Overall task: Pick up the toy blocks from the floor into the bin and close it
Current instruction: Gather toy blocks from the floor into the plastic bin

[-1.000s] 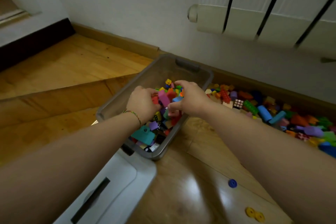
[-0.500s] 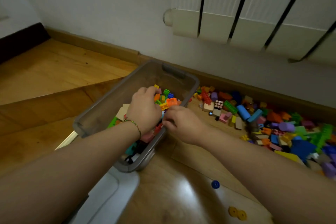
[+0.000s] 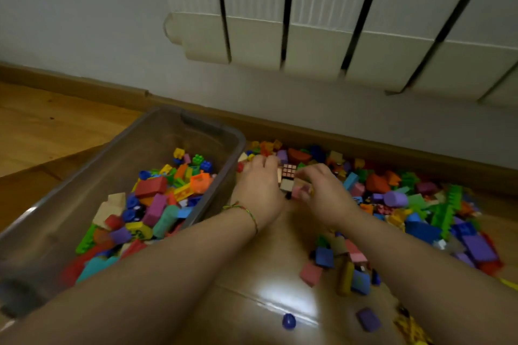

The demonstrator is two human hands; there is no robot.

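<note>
Head view
Loose blocks: a heap of small plastic toy blocks (image 3: 392, 193) in red, orange, green, blue, purple, pink and yellow lies on the glossy wooden floor (image 3: 274, 283), blurred in places.
Heap direction: its long axis runs along the brown wooden skirting board (image 3: 364, 145), from just beside the bin's far right corner out to the right edge.
Strays: a smaller cluster of blocks (image 3: 336, 260) sits beside the right forearm; a dark blue round piece (image 3: 288, 321) and a purple block (image 3: 368, 319) lie apart, nearer the camera.
Bin: a translucent grey plastic bin (image 3: 243, 139) stands open on the floor, left of the heap. Its long axis runs from near left to far right, and its far end with the dark handle faces the wall.
Bin contents: mixed coloured blocks (image 3: 157, 199) cover its bottom, piled loosely.
Left hand: the left hand (image 3: 259, 186), with a thread bracelet (image 3: 246, 210) at the wrist, lies palm down on the heap's left end, fingers bent among the blocks; whether it grips any, I cannot tell.
Right hand: the right hand (image 3: 328, 190) faces it, fingers curled round a small pink block (image 3: 296, 193).
Between the hands: a small chequered cube (image 3: 288, 170).
Behind: a white panel radiator (image 3: 308, 36) on the wall.
</note>
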